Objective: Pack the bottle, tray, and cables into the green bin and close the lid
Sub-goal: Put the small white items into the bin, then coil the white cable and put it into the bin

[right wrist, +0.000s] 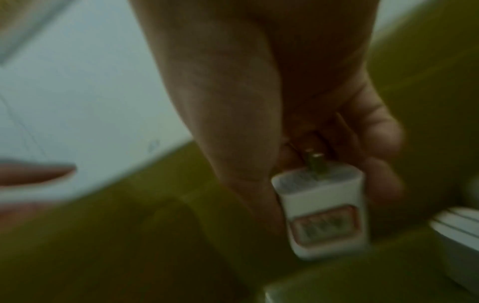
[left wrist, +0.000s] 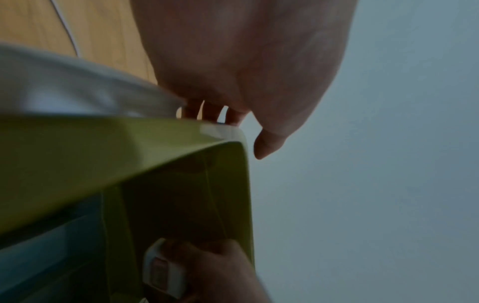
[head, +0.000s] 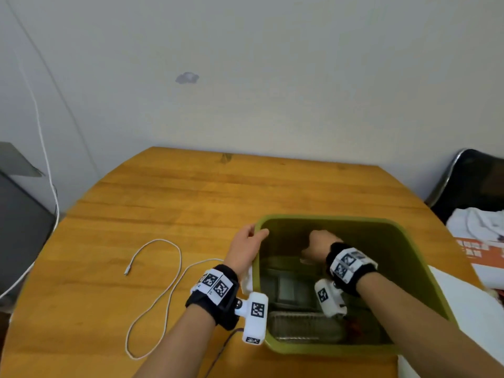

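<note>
Far left: a white wall cable point(head: 41, 148) runs down the wall and leaves the frame at the left edge; where it ends is not visible. On the wooden table point(head: 163, 203) a white cable point(head: 163, 290) lies in loose loops, one plug end free; the other end goes under the left wrist and is lost there.

Left hand point(head: 245, 246) grips the far-left corner of the green bin point(head: 425, 257): thumb over the rim, fingers point(left wrist: 210, 110) curled down the outside wall. Something white sits between palm and bin wall; too blurred to tell what.

Inside the bin: a metal tray point(head: 300, 326) at the near wall, partly covered by the wrist cameras. A flat grey item lies behind it, murky. Bottle can't be made out.

Right hand point(head: 319, 241) is down in the bin, fingers hidden in the head view. The right wrist view shows it pinching a white charger plug point(right wrist: 324, 215) by the prong end; label unreadable.

Right of the bin, a white lid point(head: 463, 309), cut off by the frame. Far right: a black chair point(head: 477, 181) with white cloth on it.
</note>
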